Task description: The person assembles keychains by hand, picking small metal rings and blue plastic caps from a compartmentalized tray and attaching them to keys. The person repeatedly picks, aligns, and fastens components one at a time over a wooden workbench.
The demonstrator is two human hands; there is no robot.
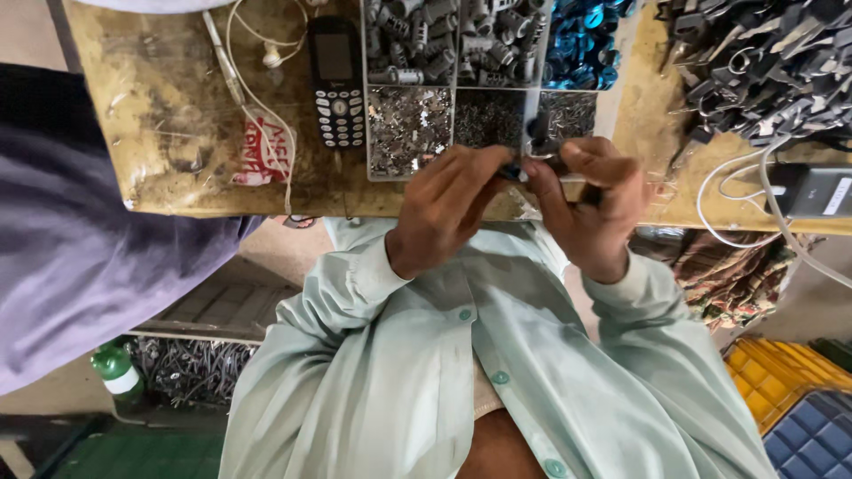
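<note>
Head view is showing a small dark part being pinched between both hands, just above the near edge of the worktop and in front of the tray; the left hand is closing thumb and fingers on its left end; the right hand is pinching its right end, with something dark also sitting in that palm, though I cannot tell what. To work such a small piece well, the fingertips ought to be gripping close to it and keeping it over the tray, so anything slipping is landing among the parts rather than on the lap.

Behind the hands, the tray is holding compartments of grey cylinders, silvery bits, darker bits and blue rings; a phone is lying left of it, with white earphones trailing beside; a heap of grey metal pieces is lying at the right, near a dark box with white cables; a sleeve of someone else is filling the left side.

The part itself is mostly being covered by fingers, so its shape is hard to make out; the tray and heap are being cut off at the top edge.
</note>
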